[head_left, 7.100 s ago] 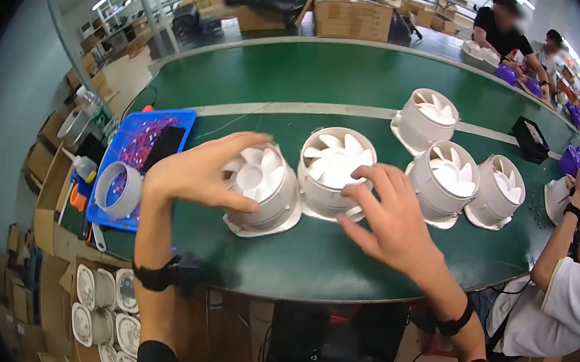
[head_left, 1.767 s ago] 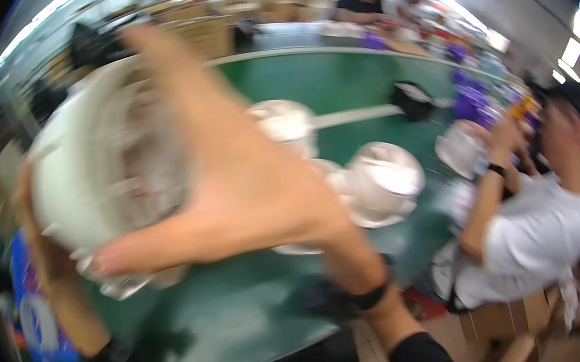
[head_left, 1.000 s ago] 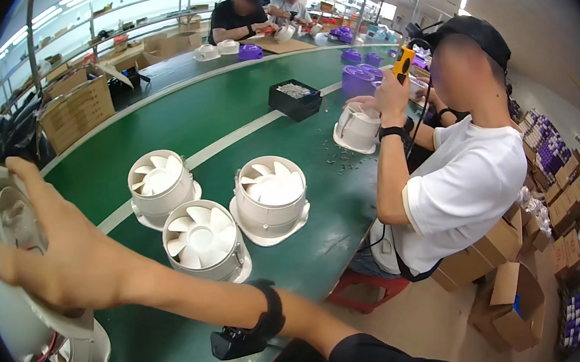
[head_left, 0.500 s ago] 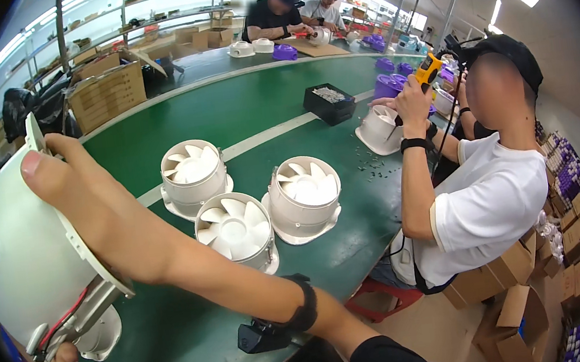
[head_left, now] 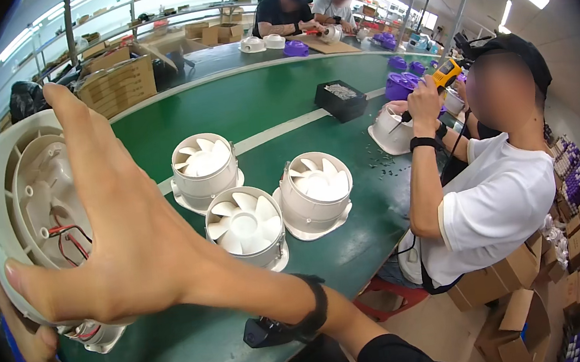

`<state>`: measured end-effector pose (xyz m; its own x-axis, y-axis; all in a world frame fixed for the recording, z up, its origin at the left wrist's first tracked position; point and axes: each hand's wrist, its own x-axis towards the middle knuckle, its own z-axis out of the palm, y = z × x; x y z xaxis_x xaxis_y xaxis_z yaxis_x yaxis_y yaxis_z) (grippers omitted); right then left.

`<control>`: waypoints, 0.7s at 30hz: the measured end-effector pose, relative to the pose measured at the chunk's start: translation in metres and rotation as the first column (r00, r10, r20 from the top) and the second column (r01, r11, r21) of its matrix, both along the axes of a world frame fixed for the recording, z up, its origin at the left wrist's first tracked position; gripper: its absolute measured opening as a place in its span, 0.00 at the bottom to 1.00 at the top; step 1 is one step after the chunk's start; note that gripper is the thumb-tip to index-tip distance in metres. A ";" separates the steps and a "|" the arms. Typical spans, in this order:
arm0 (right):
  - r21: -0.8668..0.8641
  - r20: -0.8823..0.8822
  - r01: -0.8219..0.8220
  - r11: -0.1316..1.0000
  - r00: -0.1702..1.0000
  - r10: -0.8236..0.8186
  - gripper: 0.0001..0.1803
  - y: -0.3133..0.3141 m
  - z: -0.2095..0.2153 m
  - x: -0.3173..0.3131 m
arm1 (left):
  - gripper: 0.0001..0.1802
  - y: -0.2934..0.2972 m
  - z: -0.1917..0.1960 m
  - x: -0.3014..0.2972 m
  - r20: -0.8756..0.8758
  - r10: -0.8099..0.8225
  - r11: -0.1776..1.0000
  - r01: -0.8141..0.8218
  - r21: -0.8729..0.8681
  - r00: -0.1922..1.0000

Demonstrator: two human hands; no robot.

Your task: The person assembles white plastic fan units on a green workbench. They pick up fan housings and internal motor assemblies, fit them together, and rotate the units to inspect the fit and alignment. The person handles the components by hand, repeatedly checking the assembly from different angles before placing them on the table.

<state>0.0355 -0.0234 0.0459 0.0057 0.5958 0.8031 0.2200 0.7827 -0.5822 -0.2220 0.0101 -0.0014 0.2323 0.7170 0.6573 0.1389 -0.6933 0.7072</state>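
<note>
At the left, a white fan housing (head_left: pixel 1 207) is held up, tilted so its hollow inside shows, with screw posts and red and black wires. My left hand (head_left: pixel 43 346) grips it from below; most of those fingers are hidden. Across the front of the housing stretches my right hand (head_left: pixel 123 250), open, its thumb and fingers spread wide. Its thumb overlaps the rim; whether it presses there I cannot tell. Beneath, partly covered, another white part (head_left: pixel 104 339) with red wires rests on the green table. Three white duct fans, a rear one (head_left: pixel 204 166), a front one (head_left: pixel 247 229) and a right one (head_left: pixel 315 192), stand to the right.
A black box of small screws (head_left: pixel 340 100) stands on the green table (head_left: pixel 251 343). Right of it, a co-worker in a white shirt (head_left: pixel 498 186) holds a yellow power screwdriver (head_left: pixel 446 76) over another housing (head_left: pixel 391 130). Dark small bits lie nearby. Cardboard boxes (head_left: pixel 497 275) stand on the floor.
The housing has turned so its inside faces me instead of its smooth outer shell. My right hand has gone from gripping the rim to spreading across the front.
</note>
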 end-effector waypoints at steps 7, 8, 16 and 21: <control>0.000 0.051 -0.051 0.999 0.997 0.051 0.62 0.007 0.001 0.013 | 0.71 -0.009 0.043 0.049 -0.053 -0.153 0.986 0.148 -0.082 0.987; 0.011 0.055 -0.099 0.995 0.994 0.098 0.62 0.010 0.000 0.015 | 0.68 -0.010 0.049 0.048 -0.080 -0.166 0.983 0.159 -0.095 0.983; 0.082 0.258 -0.097 0.992 0.963 0.073 0.70 0.021 -0.002 0.006 | 0.59 -0.003 0.049 0.042 -0.277 -0.183 0.979 0.199 0.033 0.943; -0.103 0.080 -0.095 0.990 0.991 0.103 0.69 0.013 0.001 -0.001 | 0.54 -0.006 0.051 0.045 -0.254 -0.163 0.986 0.151 -0.066 0.953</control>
<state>0.0342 -0.0102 0.0465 -0.1232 0.6662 0.7356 0.1960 0.7429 -0.6400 -0.1772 0.0038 0.0500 0.5015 0.6853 0.5281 0.2125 -0.6892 0.6927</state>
